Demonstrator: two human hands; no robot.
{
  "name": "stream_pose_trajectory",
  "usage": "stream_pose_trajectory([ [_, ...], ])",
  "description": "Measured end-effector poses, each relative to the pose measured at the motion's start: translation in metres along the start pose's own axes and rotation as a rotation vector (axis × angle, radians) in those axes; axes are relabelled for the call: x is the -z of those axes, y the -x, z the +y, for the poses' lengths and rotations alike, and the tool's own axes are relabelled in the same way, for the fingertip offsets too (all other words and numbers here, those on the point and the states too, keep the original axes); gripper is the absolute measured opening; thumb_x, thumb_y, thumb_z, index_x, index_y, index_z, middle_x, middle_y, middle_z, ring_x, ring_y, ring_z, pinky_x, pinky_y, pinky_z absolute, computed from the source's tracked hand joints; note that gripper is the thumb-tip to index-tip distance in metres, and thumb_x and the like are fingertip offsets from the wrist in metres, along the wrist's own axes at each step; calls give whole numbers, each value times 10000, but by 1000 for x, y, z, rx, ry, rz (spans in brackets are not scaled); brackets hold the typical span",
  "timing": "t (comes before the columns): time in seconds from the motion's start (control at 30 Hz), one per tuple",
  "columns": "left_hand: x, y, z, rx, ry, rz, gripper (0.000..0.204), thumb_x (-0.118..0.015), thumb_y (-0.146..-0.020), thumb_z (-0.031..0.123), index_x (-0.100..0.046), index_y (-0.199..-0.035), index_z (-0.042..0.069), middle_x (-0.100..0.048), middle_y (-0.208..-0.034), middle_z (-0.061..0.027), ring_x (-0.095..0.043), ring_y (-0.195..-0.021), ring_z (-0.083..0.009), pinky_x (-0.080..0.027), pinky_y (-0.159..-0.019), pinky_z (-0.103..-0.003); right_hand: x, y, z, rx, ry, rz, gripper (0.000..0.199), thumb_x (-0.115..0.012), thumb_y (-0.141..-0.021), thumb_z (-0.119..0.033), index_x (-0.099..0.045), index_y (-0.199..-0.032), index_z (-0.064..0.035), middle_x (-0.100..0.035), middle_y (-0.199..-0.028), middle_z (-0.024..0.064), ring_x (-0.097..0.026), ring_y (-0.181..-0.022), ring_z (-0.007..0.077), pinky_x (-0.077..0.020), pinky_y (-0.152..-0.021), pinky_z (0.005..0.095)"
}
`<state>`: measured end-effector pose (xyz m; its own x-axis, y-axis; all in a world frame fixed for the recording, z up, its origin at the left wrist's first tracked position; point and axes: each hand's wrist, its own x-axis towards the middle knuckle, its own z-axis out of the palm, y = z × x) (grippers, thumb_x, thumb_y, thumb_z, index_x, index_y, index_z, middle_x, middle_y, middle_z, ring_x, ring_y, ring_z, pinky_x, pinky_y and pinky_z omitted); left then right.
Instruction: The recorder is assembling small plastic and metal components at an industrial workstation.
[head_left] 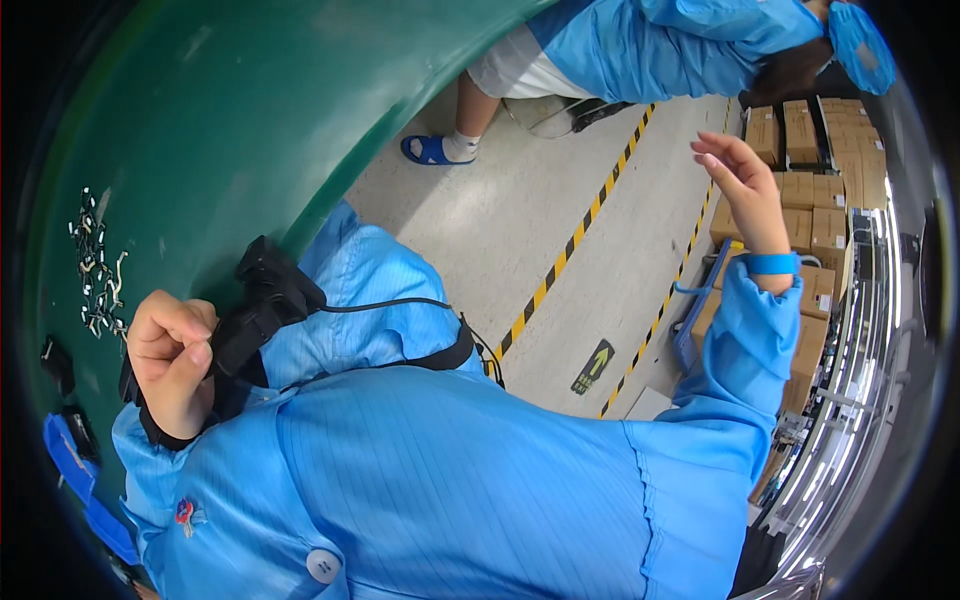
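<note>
Your left hand is curled into a loose fist, knuckles against the black strap device on your chest; can't tell if it pinches anything. Your right hand is raised in the air, fingers loosely spread, empty, above the cardboard boxes. Risk: the black cable crossing your blue coat could snag if the fist tugs. Small metal clips on the green table sit near your elbow; a swing would scatter them.

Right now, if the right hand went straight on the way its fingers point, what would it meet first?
The right hand is raised and open, its fingers pointing toward a co-worker in blue. Nothing shows between them, only floor below. The co-worker would likely come first, though depth is unclear.
</note>
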<state>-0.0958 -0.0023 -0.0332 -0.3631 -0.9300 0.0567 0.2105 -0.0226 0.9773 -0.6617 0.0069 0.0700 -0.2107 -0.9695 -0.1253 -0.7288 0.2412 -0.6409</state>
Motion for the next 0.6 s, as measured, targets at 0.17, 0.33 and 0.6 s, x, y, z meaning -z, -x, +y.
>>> stream_pose_trajectory([
  [0.17,-6,2,4,-12,47,23,137,-663,-834,73,-541,-888,45,-434,-669,25,-355,-633,-92,-292,-602,-253,37,-23,28,-392,1188,-229,915,-790,-651,-640,-597,-1213,57,-660,-1127,191,-652,-1005,287,-511,-877,399],
  [0.33,-7,2,6,15,38,-70,88,-639,-840,-24,-583,-893,17,-469,-670,13,-368,-595,-63,-289,-549,-226,-9,6,149,-1132,423,-1044,657,-773,-816,-420,-565,-1254,23,-721,-975,129,-597,-629,99,-472,-536,244],
  [0.6,-19,-8,10,4,-54,-100,87,-609,-881,-40,-622,-962,-12,-497,-678,33,-392,-596,-32,-315,-569,-207,-193,49,5,-320,-1262,-390,217,-478,-1013,-214,-585,-1090,-41,-533,-692,15,-467,-567,116,-400,-573,257],
])
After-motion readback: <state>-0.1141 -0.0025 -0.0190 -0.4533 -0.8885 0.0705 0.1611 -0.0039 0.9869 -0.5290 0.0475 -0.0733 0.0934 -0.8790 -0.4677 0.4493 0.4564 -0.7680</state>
